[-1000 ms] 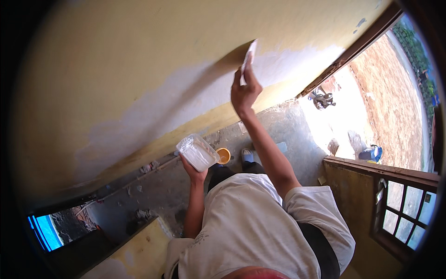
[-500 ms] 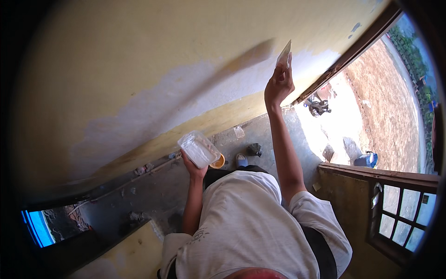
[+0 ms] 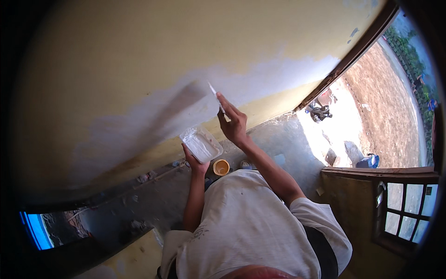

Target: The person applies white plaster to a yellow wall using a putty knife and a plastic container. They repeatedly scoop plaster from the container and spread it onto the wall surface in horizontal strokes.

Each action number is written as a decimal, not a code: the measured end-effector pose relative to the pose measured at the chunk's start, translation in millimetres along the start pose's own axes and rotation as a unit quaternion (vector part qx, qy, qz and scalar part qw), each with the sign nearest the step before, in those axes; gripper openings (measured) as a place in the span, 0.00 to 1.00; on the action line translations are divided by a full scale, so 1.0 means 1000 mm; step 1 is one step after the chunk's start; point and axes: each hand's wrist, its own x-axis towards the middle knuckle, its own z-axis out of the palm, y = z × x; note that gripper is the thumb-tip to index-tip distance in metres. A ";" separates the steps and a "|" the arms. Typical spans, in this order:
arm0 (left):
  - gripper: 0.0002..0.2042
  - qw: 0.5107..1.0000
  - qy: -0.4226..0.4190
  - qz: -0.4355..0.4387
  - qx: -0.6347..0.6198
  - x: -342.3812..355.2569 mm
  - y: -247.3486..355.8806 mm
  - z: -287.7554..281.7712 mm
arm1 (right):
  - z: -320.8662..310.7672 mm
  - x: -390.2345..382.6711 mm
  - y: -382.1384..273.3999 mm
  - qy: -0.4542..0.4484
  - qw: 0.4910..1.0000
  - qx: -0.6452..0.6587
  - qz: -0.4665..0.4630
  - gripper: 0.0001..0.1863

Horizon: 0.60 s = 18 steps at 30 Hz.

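My left hand [image 3: 197, 164] is closed on the side of a clear plastic tub [image 3: 201, 145] smeared inside with white paste. Higher up, my right hand [image 3: 235, 124] pinches a thin, flat, whitish putty scraper [image 3: 213, 90], seen nearly edge-on. Its tip is close to the yellow wall [image 3: 139, 56], beside a broad white smeared patch [image 3: 186, 86]; whether it touches cannot be made out. The arm and scraper cast a shadow on the patch.
A yellow-orange bucket [image 3: 221, 167] stands on the grey floor [image 3: 265, 139] by my feet. Bits of debris [image 3: 147, 176] lie along the wall's base. At right are a sunlit doorway with a wooden frame [image 3: 346, 60], a blue bag [image 3: 368, 161] outside, and a window [image 3: 406, 211].
My right hand has swung left and down from high near the doorway, bringing the scraper closer to the tub. The tub has shifted only slightly, and more of the bucket shows.
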 end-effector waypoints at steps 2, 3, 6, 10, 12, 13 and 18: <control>0.31 1.000 -0.017 0.010 0.004 -0.001 0.014 -0.006 | -0.034 0.034 0.024 0.149 0.982 -0.108 0.042 0.26; 0.31 1.000 -0.019 0.014 0.001 -0.002 0.020 -0.013 | -0.052 0.054 0.036 0.200 0.966 -0.138 0.084 0.26; 0.31 1.000 -0.021 0.017 -0.001 -0.005 0.034 -0.031 | -0.081 0.110 0.071 0.280 0.946 -0.123 0.106 0.27; 0.32 1.000 -0.001 0.013 0.010 -0.011 0.056 -0.034 | 0.010 0.104 -0.007 0.211 0.957 -0.144 0.137 0.32; 0.33 1.000 0.000 0.016 0.015 -0.010 0.063 -0.040 | 0.081 0.061 -0.030 0.201 0.971 -0.130 -0.003 0.33; 0.33 1.000 0.001 0.021 0.017 -0.010 0.068 -0.044 | 0.111 0.038 -0.061 0.134 0.987 -0.089 0.012 0.35; 0.36 0.999 -0.033 -0.020 0.001 -0.013 0.088 -0.044 | 0.163 -0.032 -0.100 -0.107 0.991 -0.003 -0.079 0.35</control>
